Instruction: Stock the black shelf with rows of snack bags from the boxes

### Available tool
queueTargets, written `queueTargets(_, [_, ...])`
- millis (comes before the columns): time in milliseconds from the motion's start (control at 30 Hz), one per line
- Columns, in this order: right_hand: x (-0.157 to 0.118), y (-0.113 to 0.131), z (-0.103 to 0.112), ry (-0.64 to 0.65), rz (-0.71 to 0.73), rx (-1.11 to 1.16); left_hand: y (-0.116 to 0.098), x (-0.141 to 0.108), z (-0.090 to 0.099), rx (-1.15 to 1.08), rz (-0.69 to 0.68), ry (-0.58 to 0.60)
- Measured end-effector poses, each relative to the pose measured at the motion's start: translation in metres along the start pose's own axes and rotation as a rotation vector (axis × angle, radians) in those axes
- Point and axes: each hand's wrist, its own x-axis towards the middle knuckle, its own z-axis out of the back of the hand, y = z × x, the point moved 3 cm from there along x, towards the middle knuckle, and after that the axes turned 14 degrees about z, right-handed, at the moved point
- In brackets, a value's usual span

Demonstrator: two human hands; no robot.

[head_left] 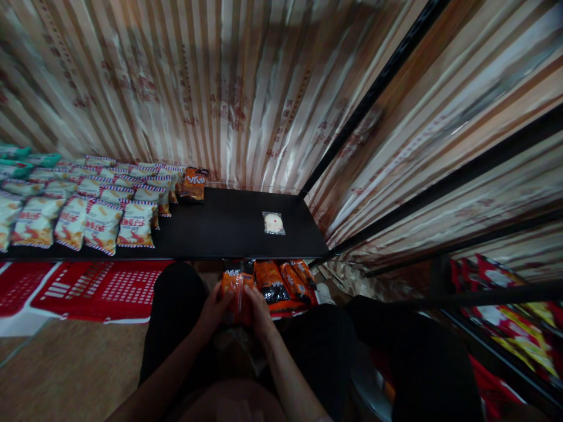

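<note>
Between my knees, below the shelf's front edge, both hands hold one orange and black snack bag (238, 293). My left hand (216, 308) grips its left side and my right hand (259, 308) its right side. Just right of it lie several similar orange bags (271, 281) in a red container. On the black shelf (229, 225), one orange bag (192, 184) stands near the back, beside rows of white snack bags (103, 225). A small clear packet with a round white item (273, 223) lies on the shelf's right part.
Red baskets (105, 290) are under the shelf at left. Black frame bars (373, 88) slope up on the right, before striped sheeting (237, 105). Red and yellow packs (510, 316) fill a rack at far right. Teal bags (41, 159) sit at far left.
</note>
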Motion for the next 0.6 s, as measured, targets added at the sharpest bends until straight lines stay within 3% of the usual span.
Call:
queueTargets(300, [-0.004, 0.002, -0.008, 0.088, -0.014, 0.058, -0.014, -0.004, -0.004, -0.244, -0.036, -0.089])
queueTargets(600, [-0.005, -0.002, -0.009, 0.146, -0.042, -0.008, -0.027, -0.002, -0.007, -0.279, 0.067, -0.113])
